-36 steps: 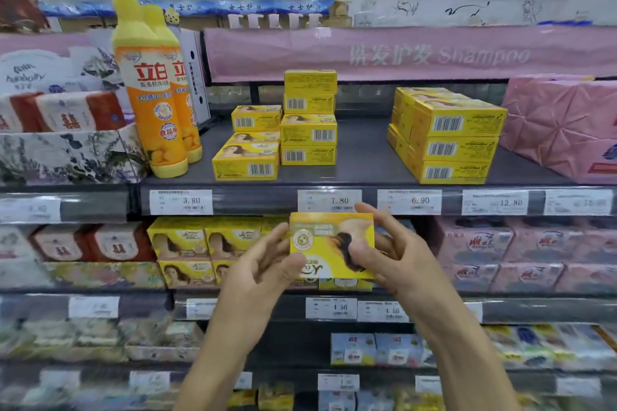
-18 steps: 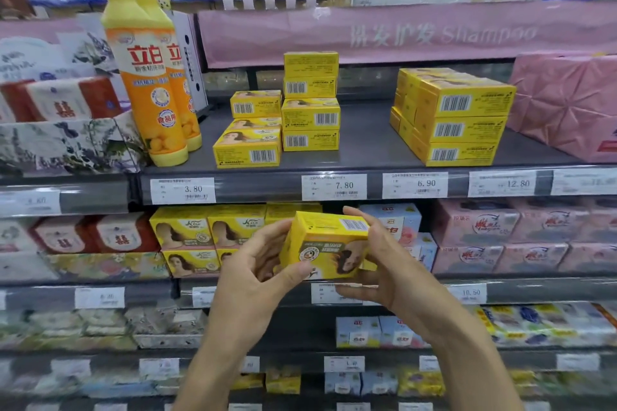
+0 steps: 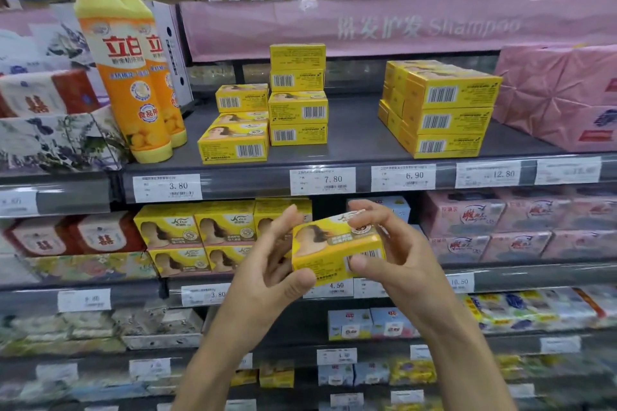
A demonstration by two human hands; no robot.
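We hold a yellow box point(image 3: 334, 250) in the air between both hands, in front of the second shelf point(image 3: 100, 297) and just below the 7.80 tag point(image 3: 322, 180). It sits tilted, with the portrait face up and the barcode side towards us. Our left hand point(image 3: 267, 277) curls round the box's left end, thumb under the lower corner and fingers behind. Our right hand point(image 3: 397, 260) pinches the right end, thumb on the barcode and fingers over the top. Like boxes point(image 3: 197, 230) line the shelf behind. Above them stand two stacks point(image 3: 297, 93) point(image 3: 444, 110), with the orange bottles point(image 3: 127, 77) to their left.
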